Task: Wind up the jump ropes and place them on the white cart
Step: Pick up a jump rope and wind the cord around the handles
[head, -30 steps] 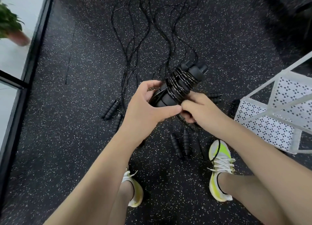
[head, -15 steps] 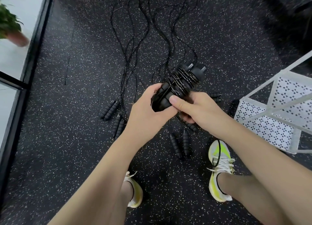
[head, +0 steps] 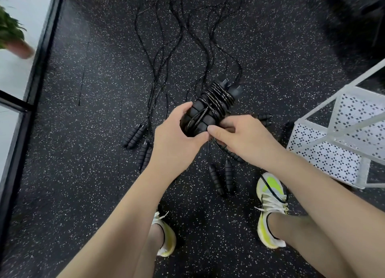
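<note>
— Nearest the camera?
— Two mesh shoes (head: 269,211), white and neon yellow, laced, planted on the floor (head: 83,173) of black rubber flecked with white.
— And the hands?
— Both curled round the jump rope bundle (head: 210,108), held above the floor. Left hand (head: 177,140) cupping the blunt lower end; right hand (head: 245,140) gripping beside it, thumb pressed on the foam. Two ribbed foam handles side by side, thin glossy cord coiled tight round the upper half.
— Under the hands?
— Loose handles (head: 220,177) on the floor, black, ribbed, cylindrical, in pairs. Another pair (head: 134,135) off to the left, more partly hidden.
— Farther out?
— Loose cords (head: 181,40), thin and black, snaking away in wavy lines.
— To the right?
— White cart (head: 337,140), metal frame with perforated panels, near the right shoe.
— Far left?
— Potted plant (head: 12,38), green leaves, reddish pot, blurred, beyond a black strip edging pale flooring.
</note>
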### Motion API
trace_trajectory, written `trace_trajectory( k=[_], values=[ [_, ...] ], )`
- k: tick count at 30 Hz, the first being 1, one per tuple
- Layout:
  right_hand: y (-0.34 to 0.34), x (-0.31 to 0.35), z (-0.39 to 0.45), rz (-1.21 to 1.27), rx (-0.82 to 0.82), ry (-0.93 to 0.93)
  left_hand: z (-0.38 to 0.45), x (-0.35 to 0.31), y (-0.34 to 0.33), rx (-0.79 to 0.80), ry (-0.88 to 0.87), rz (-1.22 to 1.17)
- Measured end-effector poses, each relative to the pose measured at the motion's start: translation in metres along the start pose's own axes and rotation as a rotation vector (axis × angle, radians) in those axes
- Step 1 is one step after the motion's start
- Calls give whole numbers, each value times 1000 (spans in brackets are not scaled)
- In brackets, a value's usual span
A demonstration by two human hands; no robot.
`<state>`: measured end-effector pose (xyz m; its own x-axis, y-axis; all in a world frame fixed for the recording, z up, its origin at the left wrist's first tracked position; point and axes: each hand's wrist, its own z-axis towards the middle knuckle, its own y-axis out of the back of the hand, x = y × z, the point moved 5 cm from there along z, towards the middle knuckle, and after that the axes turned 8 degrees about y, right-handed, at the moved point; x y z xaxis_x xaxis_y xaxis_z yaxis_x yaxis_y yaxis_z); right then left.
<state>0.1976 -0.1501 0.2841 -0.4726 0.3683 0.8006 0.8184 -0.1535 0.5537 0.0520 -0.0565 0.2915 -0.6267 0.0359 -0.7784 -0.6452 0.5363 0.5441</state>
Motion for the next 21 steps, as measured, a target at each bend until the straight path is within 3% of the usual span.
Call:
trace_trajectory(
  k=[4,8,12,15,21],
  values=[
    [-1,4,-4,-67,66,-59,-1,0,3,-76,-2,82],
    [4,13,-9,-96,60,17,2,2,6,-89,-7,146],
    [2,18,-10,-86,169,72,2,0,7,-95,-55,220],
    [2,17,-11,-112,216,124,3,3,5,-40,-65,237],
    [12,15,-9,-367,118,263,3,5,-4,143,-119,296]
  ],
)
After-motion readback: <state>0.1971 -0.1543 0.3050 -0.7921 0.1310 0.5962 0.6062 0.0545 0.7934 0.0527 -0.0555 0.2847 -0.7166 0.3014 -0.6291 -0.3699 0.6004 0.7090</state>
